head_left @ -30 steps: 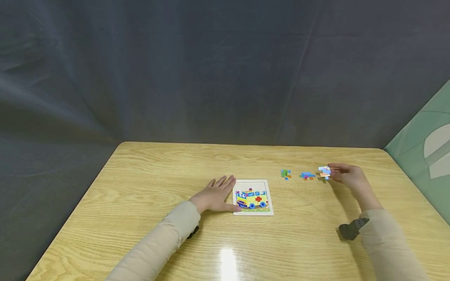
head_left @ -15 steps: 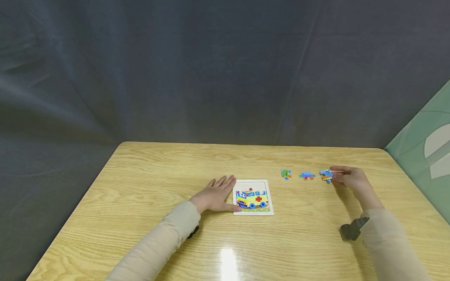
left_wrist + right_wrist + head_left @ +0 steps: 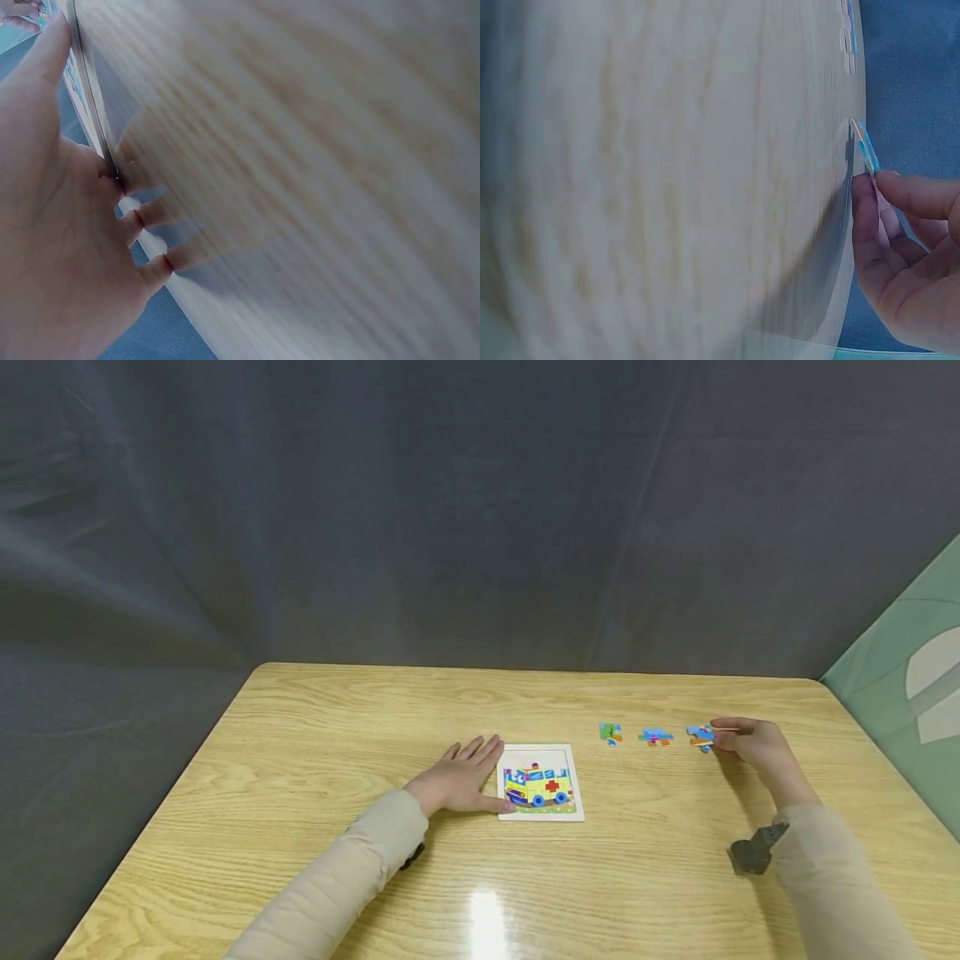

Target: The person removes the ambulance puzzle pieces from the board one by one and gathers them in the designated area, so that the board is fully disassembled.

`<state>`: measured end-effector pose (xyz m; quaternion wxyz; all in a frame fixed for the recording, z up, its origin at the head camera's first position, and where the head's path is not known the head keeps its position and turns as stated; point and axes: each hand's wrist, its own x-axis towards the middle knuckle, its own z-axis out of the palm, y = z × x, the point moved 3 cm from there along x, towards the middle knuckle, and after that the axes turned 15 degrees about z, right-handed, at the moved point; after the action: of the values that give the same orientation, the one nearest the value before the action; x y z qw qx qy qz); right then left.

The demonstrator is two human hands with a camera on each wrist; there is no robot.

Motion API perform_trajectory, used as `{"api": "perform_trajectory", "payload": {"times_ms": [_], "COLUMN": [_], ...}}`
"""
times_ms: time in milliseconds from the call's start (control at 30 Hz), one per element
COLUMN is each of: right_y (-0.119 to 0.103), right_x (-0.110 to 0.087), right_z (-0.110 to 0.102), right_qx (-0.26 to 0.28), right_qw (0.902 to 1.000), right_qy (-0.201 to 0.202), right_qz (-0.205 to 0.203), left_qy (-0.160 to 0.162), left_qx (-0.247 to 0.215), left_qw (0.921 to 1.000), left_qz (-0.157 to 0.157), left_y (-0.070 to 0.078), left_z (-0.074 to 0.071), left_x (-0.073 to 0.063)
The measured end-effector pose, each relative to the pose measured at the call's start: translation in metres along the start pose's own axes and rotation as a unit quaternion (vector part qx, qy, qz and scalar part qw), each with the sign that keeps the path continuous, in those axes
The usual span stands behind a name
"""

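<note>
My left hand lies spread at the left side of a white-framed jigsaw puzzle, its thumb resting over the lower left corner. Inside the frame an ambulance picture fills the lower part, while the upper part shows bare white. Off to the right, my right hand pinches a blue and orange puzzle piece between thumb and fingers. The right wrist view shows that puzzle piece tilted, one edge at or just above the tabletop.
Two more puzzle pieces lie in a row left of the right hand: a green one and a blue, pink and orange one. The wooden table ends at a dark curtain. A green panel stands at the right.
My right hand has moved slightly right and lower with the pinched puzzle piece, which has tipped from a bright, glaring angle to a flatter one. The left hand and frame stay put.
</note>
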<state>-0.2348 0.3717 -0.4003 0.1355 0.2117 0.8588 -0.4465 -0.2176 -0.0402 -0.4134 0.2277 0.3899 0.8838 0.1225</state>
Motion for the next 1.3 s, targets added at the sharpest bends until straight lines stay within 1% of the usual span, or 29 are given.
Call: {"api": "perform_trajectory", "payload": {"times_ms": [167, 300, 400, 567, 733, 900, 1100, 1300], "right_y": [0.001, -0.005, -0.015, -0.042, -0.072, -0.095, -0.113, -0.121], "right_x": [0.000, -0.001, -0.005, -0.016, -0.032, -0.046, -0.064, -0.073], "right_z": [-0.001, 0.000, 0.002, 0.015, 0.040, 0.070, 0.110, 0.146], "right_qx": [-0.005, -0.018, -0.030, -0.073, -0.095, -0.082, -0.079, -0.090], "right_qw": [1.0000, 0.9998, 0.9992, 0.9953, 0.9898, 0.9851, 0.9787, 0.9730], "right_qy": [-0.002, -0.001, -0.003, 0.005, -0.002, -0.031, -0.074, -0.105], "right_qz": [-0.008, -0.013, -0.025, -0.064, -0.105, -0.148, -0.174, -0.185], "left_qy": [0.000, 0.000, 0.001, 0.003, 0.002, 0.003, 0.005, 0.007], "left_qx": [0.002, 0.003, 0.002, 0.003, 0.004, 0.006, 0.006, 0.003], "left_qw": [1.0000, 1.0000, 1.0000, 1.0000, 1.0000, 1.0000, 1.0000, 1.0000], "left_qz": [-0.001, -0.002, -0.002, -0.001, -0.001, 0.002, 0.002, -0.003], "left_y": [0.000, 0.000, -0.001, -0.001, -0.001, -0.002, -0.004, -0.004], "left_z": [0.000, 0.001, 0.001, 0.001, 0.001, 0.001, 0.003, 0.003], "left_x": [0.000, 0.000, 0.001, 0.001, 0.001, 0.001, 0.002, 0.003]}}
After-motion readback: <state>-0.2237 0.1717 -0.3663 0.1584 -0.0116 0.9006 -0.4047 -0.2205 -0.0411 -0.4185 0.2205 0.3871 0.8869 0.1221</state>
